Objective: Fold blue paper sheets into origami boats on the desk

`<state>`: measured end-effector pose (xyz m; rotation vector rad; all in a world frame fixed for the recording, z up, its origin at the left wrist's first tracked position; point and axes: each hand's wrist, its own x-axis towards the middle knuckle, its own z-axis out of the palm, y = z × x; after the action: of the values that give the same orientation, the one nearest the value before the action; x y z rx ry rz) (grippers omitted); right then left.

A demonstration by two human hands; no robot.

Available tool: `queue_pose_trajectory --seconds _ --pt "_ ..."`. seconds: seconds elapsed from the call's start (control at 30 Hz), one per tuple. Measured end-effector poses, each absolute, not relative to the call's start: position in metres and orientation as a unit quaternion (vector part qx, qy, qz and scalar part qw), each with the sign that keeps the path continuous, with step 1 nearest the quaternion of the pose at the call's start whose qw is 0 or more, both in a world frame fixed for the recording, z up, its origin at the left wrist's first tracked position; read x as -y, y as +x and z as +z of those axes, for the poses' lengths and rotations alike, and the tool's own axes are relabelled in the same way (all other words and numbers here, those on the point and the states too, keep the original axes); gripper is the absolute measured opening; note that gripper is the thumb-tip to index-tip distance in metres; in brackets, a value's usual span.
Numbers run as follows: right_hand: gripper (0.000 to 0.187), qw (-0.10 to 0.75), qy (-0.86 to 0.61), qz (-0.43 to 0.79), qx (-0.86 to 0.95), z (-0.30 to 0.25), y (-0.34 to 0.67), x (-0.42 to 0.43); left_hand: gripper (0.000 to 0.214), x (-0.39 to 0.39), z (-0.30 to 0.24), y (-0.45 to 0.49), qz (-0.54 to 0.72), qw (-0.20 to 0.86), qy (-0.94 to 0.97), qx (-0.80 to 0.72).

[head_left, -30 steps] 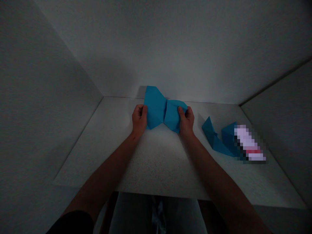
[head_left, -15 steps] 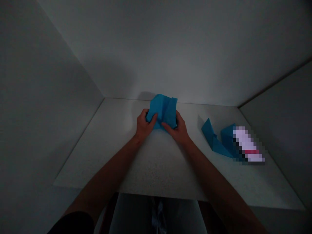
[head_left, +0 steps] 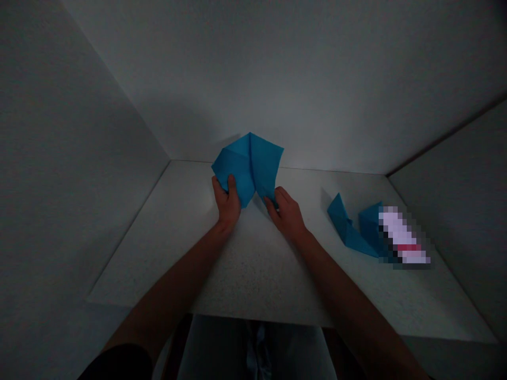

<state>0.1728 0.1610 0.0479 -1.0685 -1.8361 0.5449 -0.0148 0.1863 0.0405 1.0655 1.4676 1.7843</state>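
Note:
A sheet of blue paper [head_left: 266, 161] with creases is held up above the far half of the white table, spread out with a fold running down its middle. My left hand [head_left: 227, 203] grips its lower left part, thumb on the near face and the other fingers mostly hidden behind. At the lower right corner, my right hand [head_left: 288, 214] pinches the paper between thumb and fingers.
To the right, a folded blue paper piece [head_left: 344, 224] stands on the white table [head_left: 253, 269]. A pixelated white and red object [head_left: 404, 235] lies against it. White walls [head_left: 277, 79] enclose the table at the back and both sides.
The blue paper has opened out wider and now reaches higher and farther left. My left hand has shifted slightly left; my right hand has slid down to the paper's lower right corner.

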Motion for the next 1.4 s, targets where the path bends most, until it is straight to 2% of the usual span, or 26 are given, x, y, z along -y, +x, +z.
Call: queue_pose_trajectory --seconds 0.23,0.37,0.5,0.7,0.87,0.93,1.03,1.13,1.27,1.4 --pt "0.026 0.601 -0.5 0.233 0.579 0.042 0.197 -0.181 0.052 -0.203 0.037 -0.034 0.683 0.233 0.375 -0.581" --pt "0.034 0.64 -0.519 0.282 0.491 0.032 0.208 -0.191 0.045 -0.206 0.039 -0.041 0.667 0.233 0.384 -0.595" --pt "0.037 0.674 -0.528 0.258 0.448 0.023 0.219 -0.202 0.037 -0.208 0.047 -0.049 0.641 0.2 0.428 -0.605" --pt "0.041 0.674 -0.521 0.266 0.452 0.012 0.221 -0.212 0.029 -0.197 0.064 -0.084 0.574 0.169 0.484 -0.639" --pt "0.038 0.644 -0.499 0.319 0.484 0.01 0.218 -0.215 0.029 -0.134 0.056 -0.143 0.506 0.167 0.443 -0.721" --pt "0.034 0.645 -0.493 0.324 0.486 0.009 0.217 -0.217 0.035 -0.1 0.051 -0.168 0.478 0.127 0.441 -0.749" --pt "0.028 0.64 -0.492 0.314 0.499 0.008 0.215 -0.219 0.06 -0.062 0.053 -0.187 0.419 -0.036 0.503 -0.755" --pt "0.025 0.634 -0.482 0.3 0.525 0.009 0.212 -0.218 0.065 -0.051 0.064 -0.178 0.351 -0.118 0.602 -0.707" --pt "0.021 0.634 -0.466 0.289 0.545 0.013 0.21 -0.214 0.056 -0.062 0.067 -0.152 0.233 -0.048 0.727 -0.644" --pt "0.022 0.631 -0.465 0.296 0.546 0.017 0.209 -0.212 0.069 -0.062 0.053 -0.145 0.078 0.031 0.74 -0.667"
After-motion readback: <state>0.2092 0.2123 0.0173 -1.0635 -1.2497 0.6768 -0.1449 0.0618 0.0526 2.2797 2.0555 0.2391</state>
